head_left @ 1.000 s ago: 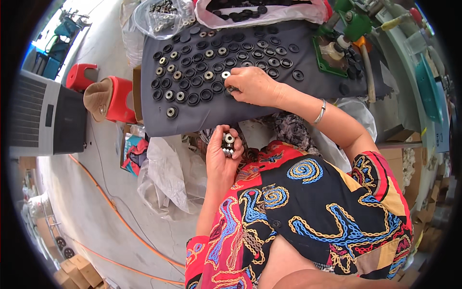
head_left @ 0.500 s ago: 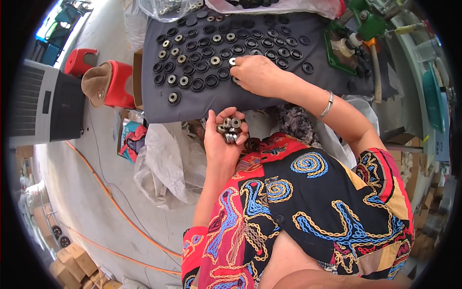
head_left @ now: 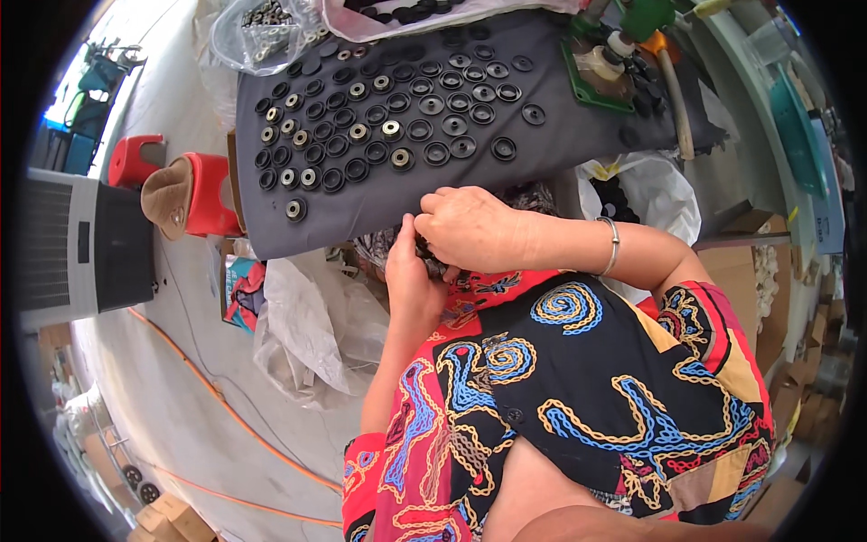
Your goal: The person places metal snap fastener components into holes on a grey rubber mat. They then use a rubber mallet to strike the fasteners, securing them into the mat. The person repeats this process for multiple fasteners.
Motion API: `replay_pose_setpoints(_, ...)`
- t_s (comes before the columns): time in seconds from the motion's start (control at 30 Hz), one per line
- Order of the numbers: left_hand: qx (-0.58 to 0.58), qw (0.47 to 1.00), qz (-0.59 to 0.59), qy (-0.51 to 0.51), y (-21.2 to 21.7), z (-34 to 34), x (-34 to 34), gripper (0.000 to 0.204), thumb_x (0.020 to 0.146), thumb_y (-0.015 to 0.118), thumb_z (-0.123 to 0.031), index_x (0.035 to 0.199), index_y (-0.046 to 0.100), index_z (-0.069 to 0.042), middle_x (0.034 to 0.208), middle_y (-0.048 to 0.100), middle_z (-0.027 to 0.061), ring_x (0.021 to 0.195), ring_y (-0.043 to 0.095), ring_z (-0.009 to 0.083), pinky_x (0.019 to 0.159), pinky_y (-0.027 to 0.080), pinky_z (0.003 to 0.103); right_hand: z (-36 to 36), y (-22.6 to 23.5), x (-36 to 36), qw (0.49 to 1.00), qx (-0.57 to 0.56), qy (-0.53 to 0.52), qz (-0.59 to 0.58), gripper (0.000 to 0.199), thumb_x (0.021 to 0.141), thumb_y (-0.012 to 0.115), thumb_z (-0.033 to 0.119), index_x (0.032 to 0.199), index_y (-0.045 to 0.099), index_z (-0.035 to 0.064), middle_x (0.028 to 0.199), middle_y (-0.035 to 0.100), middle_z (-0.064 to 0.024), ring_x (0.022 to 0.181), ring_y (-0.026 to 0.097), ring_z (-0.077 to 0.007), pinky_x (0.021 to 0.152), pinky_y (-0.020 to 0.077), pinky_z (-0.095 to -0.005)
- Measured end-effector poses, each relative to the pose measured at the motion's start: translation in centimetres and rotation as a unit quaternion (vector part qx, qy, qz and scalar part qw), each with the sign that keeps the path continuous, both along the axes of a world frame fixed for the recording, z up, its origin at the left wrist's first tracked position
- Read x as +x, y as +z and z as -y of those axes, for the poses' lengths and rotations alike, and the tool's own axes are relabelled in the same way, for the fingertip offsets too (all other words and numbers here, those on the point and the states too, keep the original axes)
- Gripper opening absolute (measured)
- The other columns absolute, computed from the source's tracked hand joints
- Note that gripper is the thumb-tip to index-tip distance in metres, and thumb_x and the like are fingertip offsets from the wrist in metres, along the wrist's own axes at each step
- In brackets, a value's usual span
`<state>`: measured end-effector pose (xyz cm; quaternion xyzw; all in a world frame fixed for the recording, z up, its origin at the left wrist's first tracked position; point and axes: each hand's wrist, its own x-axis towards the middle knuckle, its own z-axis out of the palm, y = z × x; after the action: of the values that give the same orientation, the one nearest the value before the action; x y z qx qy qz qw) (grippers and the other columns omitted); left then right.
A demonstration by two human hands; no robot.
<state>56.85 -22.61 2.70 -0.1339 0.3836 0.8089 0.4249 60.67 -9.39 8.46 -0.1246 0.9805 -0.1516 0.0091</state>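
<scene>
My left hand (head_left: 408,278) is cupped palm up just below the table's near edge, holding a few small metal parts that are now mostly hidden. My right hand (head_left: 470,226), a silver bangle (head_left: 612,244) on its wrist, lies over that palm with its fingertips curled down into it. What the fingertips grip is hidden. On the dark grey cloth table (head_left: 560,144) lie rows of black rubber rings (head_left: 433,104). Several rings on the left (head_left: 391,128) have a metal insert in the middle. One lone ring (head_left: 294,210) sits near the left front corner.
A clear bag of metal parts (head_left: 266,23) lies at the table's far left. A green tool (head_left: 601,68) stands at the far right. White plastic bags (head_left: 312,325) hang below. Two red stools (head_left: 206,194), a brown hat (head_left: 169,194), a grey fan unit (head_left: 81,239) and orange cable (head_left: 226,406) are left.
My right hand has drawn back from the rows of rings on the table to my left palm. My left hand has stayed near the table edge, and its parts are now covered.
</scene>
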Motion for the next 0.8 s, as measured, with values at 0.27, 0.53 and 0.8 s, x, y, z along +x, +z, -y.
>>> replay_pose_setpoints(0.27,0.072,0.993,-0.073,-0.050,1.1,0.1,-0.3,0.035,0.102,0.037,-0.034,0.105,0.054,-0.004,0.080,0.061,0.0087,0.064,0.057,0.0175,0.045,0.039,0.026,-3.3,1.1,-2.2,0.977,-0.193,-0.094,0.015,0.018,0.071,0.065,0.012,0.085,0.066,0.0002,0.083,0.063,-0.0166,0.076,0.065,-0.0310,0.070,0.0521,-0.0384)
replay_pose_setpoints(0.53,0.084,0.996,0.009,0.008,0.3,1.5,-0.3,0.040,0.102,0.036,-0.032,0.113,0.052,0.002,0.084,0.060,0.0146,0.060,0.055,0.0220,0.041,0.035,0.025,-10.3,-0.2,-7.8,0.976,-0.013,-0.177,-0.124,0.021,0.072,0.068,0.011,0.091,0.066,0.0020,0.091,0.064,-0.0145,0.085,0.064,-0.0315,0.078,0.0511,-0.0387)
replay_pose_setpoints(0.8,0.041,0.998,0.032,0.017,2.1,1.2,0.7,0.039,0.100,0.042,-0.032,0.112,0.056,0.002,0.081,0.058,0.0114,0.058,0.054,0.0198,0.040,0.036,0.025,-10.6,-0.6,-8.5,0.980,0.079,-0.174,-0.051,0.017,0.068,0.062,0.017,0.075,0.068,0.0041,0.078,0.064,-0.0197,0.078,0.064,-0.0372,0.073,0.0525,-0.0443)
